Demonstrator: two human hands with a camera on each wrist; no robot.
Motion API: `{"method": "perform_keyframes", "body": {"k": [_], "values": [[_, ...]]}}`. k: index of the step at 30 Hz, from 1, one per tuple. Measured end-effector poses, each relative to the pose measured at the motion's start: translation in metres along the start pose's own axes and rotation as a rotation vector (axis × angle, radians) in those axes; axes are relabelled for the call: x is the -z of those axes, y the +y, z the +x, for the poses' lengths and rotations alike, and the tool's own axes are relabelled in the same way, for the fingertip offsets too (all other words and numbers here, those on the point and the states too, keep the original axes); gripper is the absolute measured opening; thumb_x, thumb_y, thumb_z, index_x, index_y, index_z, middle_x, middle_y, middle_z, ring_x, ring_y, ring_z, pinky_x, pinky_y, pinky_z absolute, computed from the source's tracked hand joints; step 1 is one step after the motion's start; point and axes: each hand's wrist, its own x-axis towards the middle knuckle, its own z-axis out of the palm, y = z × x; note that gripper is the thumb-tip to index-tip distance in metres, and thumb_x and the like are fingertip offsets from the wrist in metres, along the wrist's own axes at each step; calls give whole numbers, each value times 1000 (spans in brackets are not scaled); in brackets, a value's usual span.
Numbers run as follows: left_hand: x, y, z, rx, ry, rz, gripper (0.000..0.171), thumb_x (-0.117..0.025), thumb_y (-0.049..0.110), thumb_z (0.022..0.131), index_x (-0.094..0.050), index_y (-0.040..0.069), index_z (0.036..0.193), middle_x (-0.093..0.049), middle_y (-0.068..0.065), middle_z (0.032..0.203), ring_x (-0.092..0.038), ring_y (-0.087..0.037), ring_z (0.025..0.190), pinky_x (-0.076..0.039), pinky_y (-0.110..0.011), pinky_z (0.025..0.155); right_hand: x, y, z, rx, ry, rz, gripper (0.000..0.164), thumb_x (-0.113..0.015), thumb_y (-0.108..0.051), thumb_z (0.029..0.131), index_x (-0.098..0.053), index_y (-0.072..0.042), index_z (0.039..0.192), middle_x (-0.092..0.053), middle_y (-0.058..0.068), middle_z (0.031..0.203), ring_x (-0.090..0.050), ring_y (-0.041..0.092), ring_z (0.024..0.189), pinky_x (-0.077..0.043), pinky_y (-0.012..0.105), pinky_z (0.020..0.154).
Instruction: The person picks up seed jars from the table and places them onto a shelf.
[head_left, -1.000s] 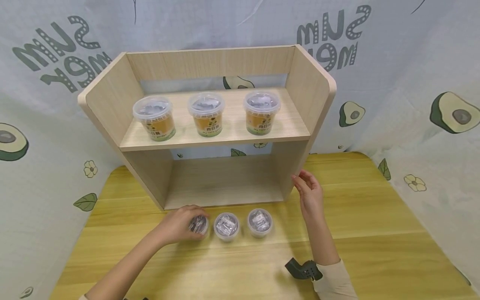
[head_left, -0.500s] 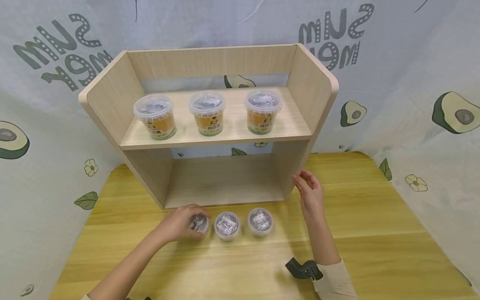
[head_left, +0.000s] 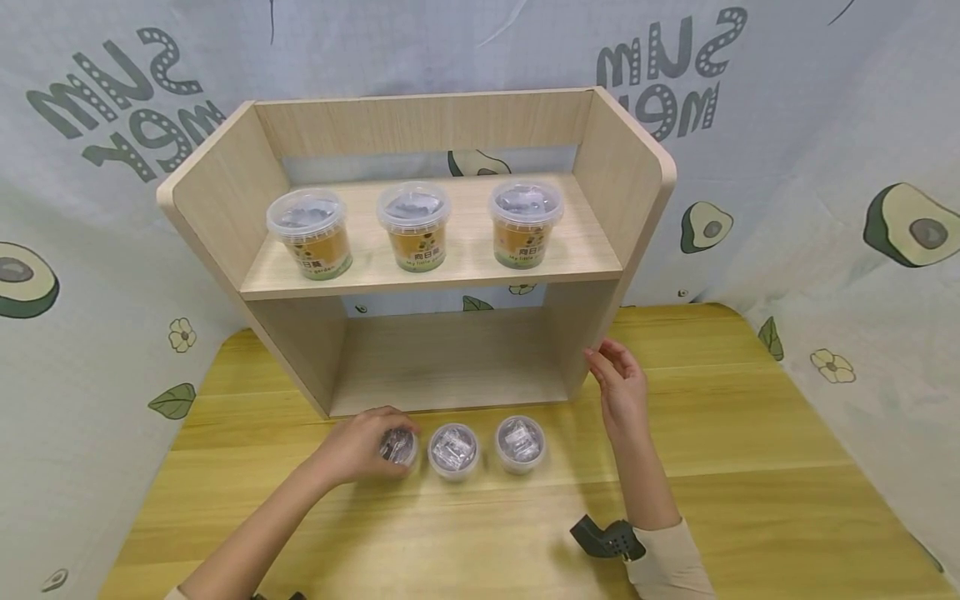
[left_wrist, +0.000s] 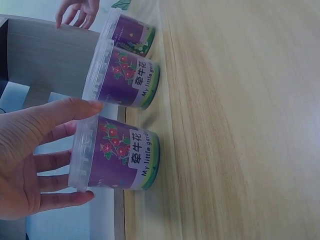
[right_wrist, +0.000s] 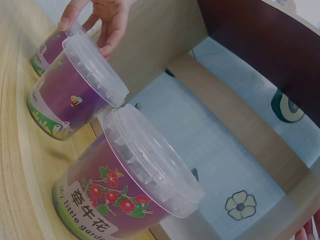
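Observation:
My left hand [head_left: 360, 450] grips the leftmost of three purple plastic cups by its clear lid [left_wrist: 82, 152], thumb on one side and fingers spread round the other. That cup [left_wrist: 122, 155] stands upright on the table. Beside it in a row are the middle cup [head_left: 453, 452] and the right cup [head_left: 520, 444], both lidded, with small clear packets visible through the lids. My right hand [head_left: 621, 387] touches the lower outer side of the wooden shelf's right panel [head_left: 592, 333], fingertips at its front edge; in the right wrist view only bits of fingers [right_wrist: 309, 229] show.
On the upper board of the two-level shelf [head_left: 431, 286] stand three orange lidded cups, the left [head_left: 318, 250], middle [head_left: 418, 248] and right [head_left: 521, 242]. Behind hangs a printed cloth [head_left: 810, 125]. The wooden table [head_left: 780, 467] extends to both sides.

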Motion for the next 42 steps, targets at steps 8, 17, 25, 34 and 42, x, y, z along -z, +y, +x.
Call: {"method": "perform_keyframes", "body": {"k": [8,17,25,34,42], "values": [[1,6,0,-2,11,25,48,-82,24,60,-67,12,104,-63,-7,108,-61,-27,94,-52,-41,71,0,0,-1,7,-2,-6,18,-61,2,85,-61,-15,88,-57,-3,94,-55,9,89,-46,17,81],[-2,5,1,0,-2,39,50,-82,24,61,-67,12,107,-63,-8,109,-61,-27,94,-52,-41,72,-1,-1,-1,-9,19,12,19,-59,4,85,-60,-14,87,-57,-2,92,-56,10,88,-46,18,81],[0,5,1,2,-23,28,52,-83,28,61,-66,13,108,-63,-8,111,-61,-29,96,-52,-42,74,-2,-2,-1,-9,16,2,17,-59,4,86,-60,-14,88,-57,-2,93,-55,10,89,-46,18,82],[0,6,2,-17,-33,39,51,-82,31,62,-66,15,108,-63,-7,109,-61,-22,89,-52,-34,65,-3,-3,-2,-16,14,4,18,-58,4,86,-60,-14,88,-57,-2,93,-55,10,89,-45,18,82],[5,9,2,-14,-50,11,51,-80,31,63,-66,14,109,-63,-7,110,-60,-19,87,-51,-30,64,-2,-4,-3,-15,7,-7,17,-59,3,86,-59,-13,90,-55,-2,95,-55,10,91,-45,18,82]]}}
